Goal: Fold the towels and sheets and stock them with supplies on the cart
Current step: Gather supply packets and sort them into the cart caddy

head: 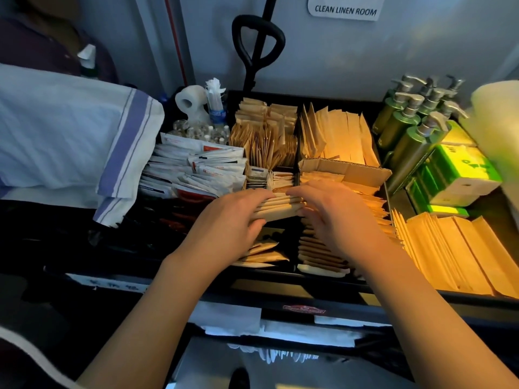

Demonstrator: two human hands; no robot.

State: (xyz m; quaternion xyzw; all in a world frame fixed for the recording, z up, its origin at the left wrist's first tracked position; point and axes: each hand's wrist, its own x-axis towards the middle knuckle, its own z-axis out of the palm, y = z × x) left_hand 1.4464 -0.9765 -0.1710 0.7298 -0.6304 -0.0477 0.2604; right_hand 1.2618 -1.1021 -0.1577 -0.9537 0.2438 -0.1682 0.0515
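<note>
Both hands clamp one stack of tan packets over the cart tray. Left hand grips its left end, fingers curled over, thumb under. Stack's long axis runs left-right between the hands. Right hand presses the right end, fingers bent. Wall sign beyond reads "CLEAN LINEN ROOM".
</note>
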